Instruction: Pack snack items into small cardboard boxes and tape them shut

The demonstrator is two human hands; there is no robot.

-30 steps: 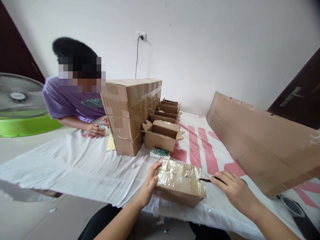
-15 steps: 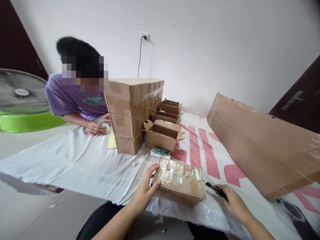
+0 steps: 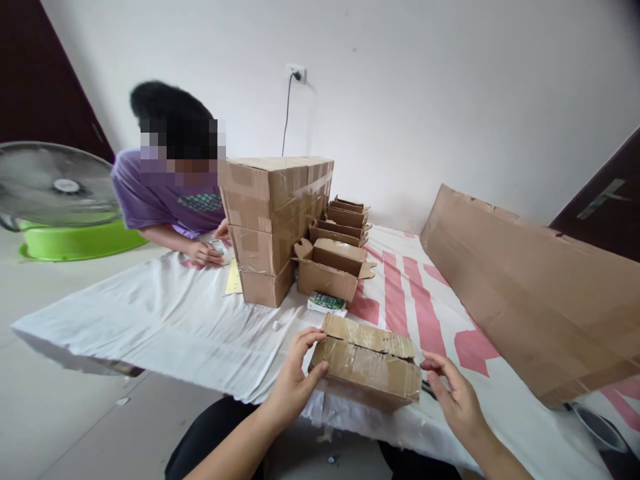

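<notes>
A small cardboard box (image 3: 365, 373) wrapped in clear tape lies on the white cloth at the near edge, its top flaps (image 3: 370, 335) slightly raised. My left hand (image 3: 295, 377) grips the box's left end, thumb on the side and fingertips on the top flap. My right hand (image 3: 450, 393) hovers just off the box's right end with its fingers spread and nothing in them. A dark cutter (image 3: 427, 388) lies on the cloth, partly hidden under that hand.
Behind stand stacked taped cartons (image 3: 275, 227), an open small box (image 3: 333, 270), more folded boxes (image 3: 347, 217) and a green-white pack (image 3: 326, 303). A large flat cardboard sheet (image 3: 530, 287) lies right. Another person (image 3: 170, 200) works far left by a fan (image 3: 55, 187).
My right hand has put down the dark cutter and moved open to the box's right end. The box's top flaps have lifted. The view has shifted a little to the left.
</notes>
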